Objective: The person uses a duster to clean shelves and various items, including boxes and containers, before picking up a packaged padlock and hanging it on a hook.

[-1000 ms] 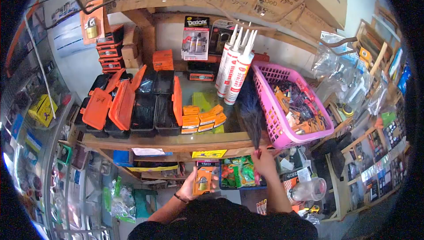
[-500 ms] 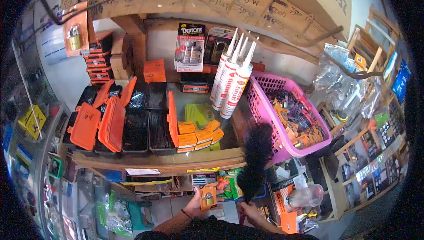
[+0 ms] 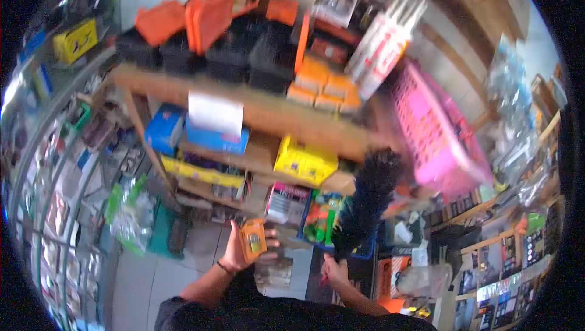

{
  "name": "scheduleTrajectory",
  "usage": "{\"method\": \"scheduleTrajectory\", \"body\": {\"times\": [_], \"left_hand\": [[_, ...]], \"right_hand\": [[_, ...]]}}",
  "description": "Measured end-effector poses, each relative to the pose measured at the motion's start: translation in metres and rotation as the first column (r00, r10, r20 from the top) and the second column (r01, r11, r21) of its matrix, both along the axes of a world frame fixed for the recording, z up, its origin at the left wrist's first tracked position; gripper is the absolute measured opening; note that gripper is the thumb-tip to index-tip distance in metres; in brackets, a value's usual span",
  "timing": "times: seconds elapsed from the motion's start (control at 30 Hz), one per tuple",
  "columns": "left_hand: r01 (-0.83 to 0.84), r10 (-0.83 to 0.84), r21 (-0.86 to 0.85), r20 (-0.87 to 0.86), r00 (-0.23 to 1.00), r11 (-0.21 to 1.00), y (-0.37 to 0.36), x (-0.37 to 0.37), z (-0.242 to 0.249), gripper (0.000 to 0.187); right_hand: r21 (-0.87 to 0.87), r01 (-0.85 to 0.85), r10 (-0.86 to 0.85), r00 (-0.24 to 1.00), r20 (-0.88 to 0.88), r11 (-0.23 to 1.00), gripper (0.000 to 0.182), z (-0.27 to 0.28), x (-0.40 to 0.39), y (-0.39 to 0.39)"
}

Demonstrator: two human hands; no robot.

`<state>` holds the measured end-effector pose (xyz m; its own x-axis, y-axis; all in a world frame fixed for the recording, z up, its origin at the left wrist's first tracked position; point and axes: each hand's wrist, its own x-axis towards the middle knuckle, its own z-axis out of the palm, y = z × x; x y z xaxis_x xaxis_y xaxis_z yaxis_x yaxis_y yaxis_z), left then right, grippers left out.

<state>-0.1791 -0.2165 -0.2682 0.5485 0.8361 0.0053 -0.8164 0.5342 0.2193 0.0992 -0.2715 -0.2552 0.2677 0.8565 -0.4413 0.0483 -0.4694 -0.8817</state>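
Note:
My left hand carries a padlock in an orange card pack in front of me. The pack rests against the palm, with fingertips showing past its right side. A black feather duster stands up from my right hand, whose fingers are wrapped round its handle. The duster's fluffy head leans up and to the right, in front of the shelf edge and just left of the pink basket.
A wooden shelf holds orange-lidded black boxes, small orange boxes and white sealant tubes. Below are a yellow box and a tray of green and orange items. A wire rack stands left.
My view has tilted down and turned, so the shelf appears higher and slanted, with more floor showing. The left hand with the padlock pack has shifted left and its fingers have spread.

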Motion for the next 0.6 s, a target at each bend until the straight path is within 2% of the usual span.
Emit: {"method": "scheduleTrajectory", "body": {"times": [0.07,0.13,0.17,0.2,0.27,0.33,0.37,0.4,0.43,0.5,0.57,0.6], "left_hand": [[-0.073,0.076,0.028,-0.111,0.991,0.997,-0.030,0.013,-0.036,0.083],[-0.105,0.108,0.036,-0.104,0.989,0.994,-0.071,0.029,-0.059,0.083],[-0.114,0.117,0.036,-0.089,0.989,0.993,-0.091,0.037,-0.054,0.083],[-0.136,0.140,0.045,-0.086,0.986,0.990,-0.111,0.043,-0.047,0.083],[-0.114,0.114,-0.060,-0.009,0.993,0.992,-0.150,0.047,-0.034,0.084],[-0.092,0.089,-0.037,-0.072,0.993,0.995,-0.171,0.037,-0.009,0.084],[-0.059,0.057,-0.013,-0.129,0.990,0.998,-0.175,0.031,-0.001,0.084],[-0.040,0.044,0.023,-0.177,0.983,0.999,-0.176,0.027,0.003,0.085],[-0.024,0.028,0.021,-0.211,0.977,0.999,-0.175,0.025,0.004,0.085],[-0.073,0.081,0.044,-0.226,0.971,0.996,-0.176,0.029,0.006,0.084],[-0.140,0.154,0.084,-0.209,0.966,0.987,-0.177,0.048,0.022,0.084],[-0.170,0.179,0.070,-0.148,0.973,0.983,-0.180,0.058,0.031,0.083]], "right_hand": [[0.026,-0.081,0.077,0.989,0.126,0.996,0.040,-0.043,0.003,-0.041],[0.091,-0.118,0.101,0.980,0.172,0.989,0.040,-0.123,0.010,-0.092],[0.165,-0.149,0.109,0.967,0.230,0.975,0.041,-0.140,0.024,-0.114],[0.175,-0.170,0.128,0.964,0.232,0.970,0.041,-0.133,0.036,-0.129],[0.225,-0.516,0.319,0.759,0.568,0.827,0.035,-0.116,0.056,-0.153],[0.140,-0.766,0.360,0.445,0.820,0.628,0.032,-0.098,0.066,-0.191],[0.161,-0.756,0.355,0.470,0.808,0.634,0.032,-0.092,0.066,-0.207],[0.119,-0.574,0.373,0.661,0.651,0.810,0.028,-0.079,0.060,-0.218],[0.009,-0.373,0.327,0.824,0.462,0.928,0.025,-0.076,0.055,-0.228],[0.228,-0.306,0.210,0.907,0.365,0.924,0.020,-0.105,0.059,-0.233],[0.237,-0.257,0.162,0.920,0.358,0.937,0.019,-0.104,0.044,-0.242],[0.265,-0.222,0.112,0.921,0.373,0.938,0.018,-0.104,0.038,-0.244]]}}
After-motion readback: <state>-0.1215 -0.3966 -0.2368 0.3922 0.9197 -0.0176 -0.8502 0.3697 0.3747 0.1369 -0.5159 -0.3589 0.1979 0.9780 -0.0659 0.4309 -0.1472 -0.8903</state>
